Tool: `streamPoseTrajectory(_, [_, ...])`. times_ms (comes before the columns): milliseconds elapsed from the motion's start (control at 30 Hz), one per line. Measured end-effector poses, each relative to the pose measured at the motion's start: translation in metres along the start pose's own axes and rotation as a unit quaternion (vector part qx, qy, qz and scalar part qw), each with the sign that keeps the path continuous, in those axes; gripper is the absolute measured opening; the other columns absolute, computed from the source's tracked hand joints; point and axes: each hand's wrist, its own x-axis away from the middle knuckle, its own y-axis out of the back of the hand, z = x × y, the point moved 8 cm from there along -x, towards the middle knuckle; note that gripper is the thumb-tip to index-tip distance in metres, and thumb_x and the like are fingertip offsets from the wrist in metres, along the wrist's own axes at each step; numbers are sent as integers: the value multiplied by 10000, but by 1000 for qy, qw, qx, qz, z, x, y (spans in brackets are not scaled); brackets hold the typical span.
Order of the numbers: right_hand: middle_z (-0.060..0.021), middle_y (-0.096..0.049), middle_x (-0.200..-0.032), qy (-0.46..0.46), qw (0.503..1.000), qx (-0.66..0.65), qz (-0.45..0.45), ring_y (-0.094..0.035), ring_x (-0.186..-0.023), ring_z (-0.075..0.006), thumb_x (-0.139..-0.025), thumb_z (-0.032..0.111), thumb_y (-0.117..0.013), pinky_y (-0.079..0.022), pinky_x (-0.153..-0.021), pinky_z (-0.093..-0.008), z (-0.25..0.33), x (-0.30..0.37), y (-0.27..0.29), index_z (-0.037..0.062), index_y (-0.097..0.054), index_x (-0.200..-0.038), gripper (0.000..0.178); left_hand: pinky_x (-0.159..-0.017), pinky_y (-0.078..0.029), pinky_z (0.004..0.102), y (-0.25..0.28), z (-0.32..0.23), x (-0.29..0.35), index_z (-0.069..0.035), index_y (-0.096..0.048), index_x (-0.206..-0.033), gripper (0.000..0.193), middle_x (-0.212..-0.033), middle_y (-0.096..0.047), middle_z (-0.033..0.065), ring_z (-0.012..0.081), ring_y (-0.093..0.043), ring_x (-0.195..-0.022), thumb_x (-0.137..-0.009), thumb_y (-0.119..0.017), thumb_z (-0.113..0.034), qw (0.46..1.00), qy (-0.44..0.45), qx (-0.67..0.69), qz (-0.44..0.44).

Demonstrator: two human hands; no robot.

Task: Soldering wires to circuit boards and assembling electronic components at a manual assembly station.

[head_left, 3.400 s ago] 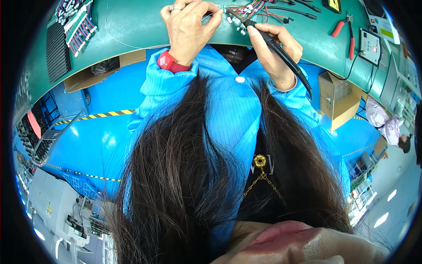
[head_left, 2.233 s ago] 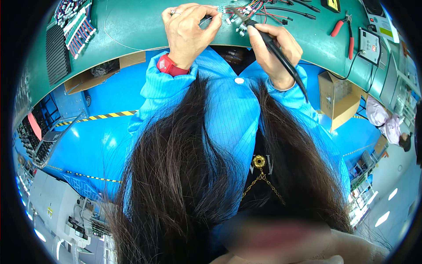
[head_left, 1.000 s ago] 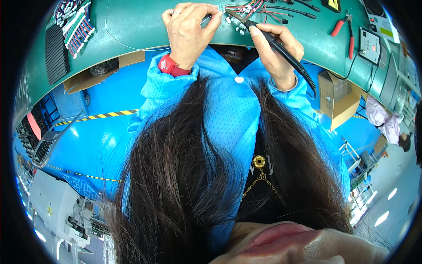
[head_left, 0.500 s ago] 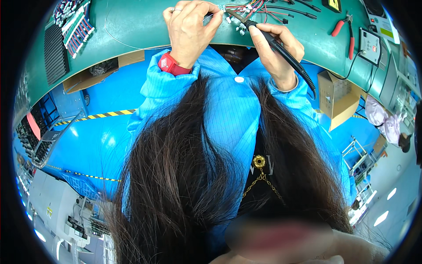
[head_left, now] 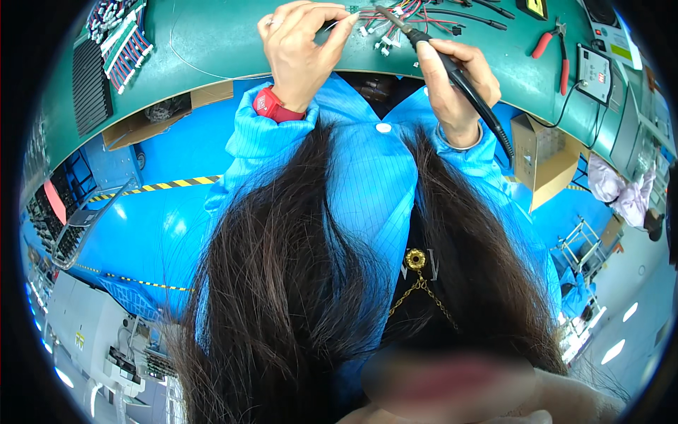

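Head view: got the soldering iron (head_left: 460, 82) clamped in the right hand (head_left: 447, 106), tip just right of the little green board (head_left: 354, 9), far centre. Probably light, stiff; hold by the handle only. Got the left hand (head_left: 302, 44) bunched beside it, can't tell if closed. Since last frame, shifted rightward with the iron.

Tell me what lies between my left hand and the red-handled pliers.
In the head view: a tangle of coloured wires, some black cables, and your right hand holding a soldering iron.
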Motion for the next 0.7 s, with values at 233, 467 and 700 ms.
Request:
streamPoseTrajectory(233, [-84, -636, -722, 100, 994, -47, -6, -572, -583, -155, -719, 22, -787, -431, -513, -257, 12, 0, -6, 3, -673, -870, 190, -684, -449, 287, 23, -11, 15, -87, -715, -776, 112, -765, -680, 26, 186, -625, -741, -703, -799, -75, 985, -83, 55, -141])
streamPoseTrajectory(467, [-59, -620, -711, 152, 984, -71, 59, -515, -624, -167, -706, 76, -803, -424, -553, -265, 25, 3, -21, 23, -708, -919, 239, -667, -481, 224, 12, -32, 27, -5, -699, -875, 98, -817, -685, 61, 106, -611, -733, -788, -743, -8, 957, 66, 282, 22])
streamPoseTrajectory(700, [-48, -574, -690, 134, 985, -99, 47, -491, -617, -166, -751, 138, -798, -403, -536, -268, 19, 6, -18, 33, -695, -838, 170, -557, -437, 193, 1, -28, 37, -24, -721, -870, 83, -768, -656, 18, 51, -571, -645, -801, -751, -61, 887, 158, 433, 27])
